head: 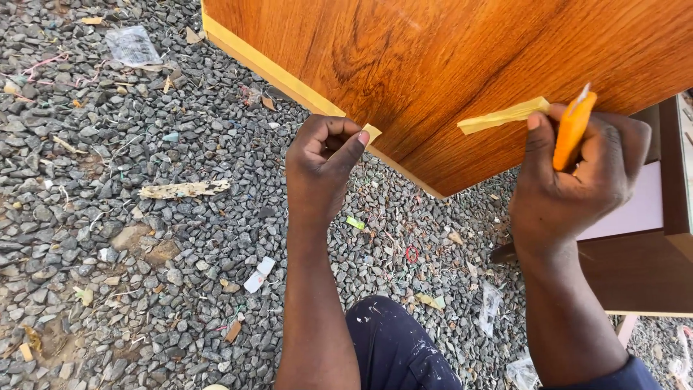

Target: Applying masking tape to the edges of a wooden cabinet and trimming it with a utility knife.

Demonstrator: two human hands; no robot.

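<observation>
Glossy wood-grain panel (462, 65) (rough gravel (144, 238))

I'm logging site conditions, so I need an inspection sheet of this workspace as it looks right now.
Surface: gravel ground, loose grey stones.
Job's things: wood-grain panel with a yellow edge strip along its rim; a loose strip end sticks out by the right hand; orange cutter.
Clutter: plastic wrappers, a wood sliver, paper and strip scraps, a red band on the stones.
Grippers: left hand pinches the strip at the panel's edge; right hand grips the cutter.
Cables: nothing seen.
Surroundings: dark brown cabinet at right; person's dark paint-flecked trousers below.
</observation>
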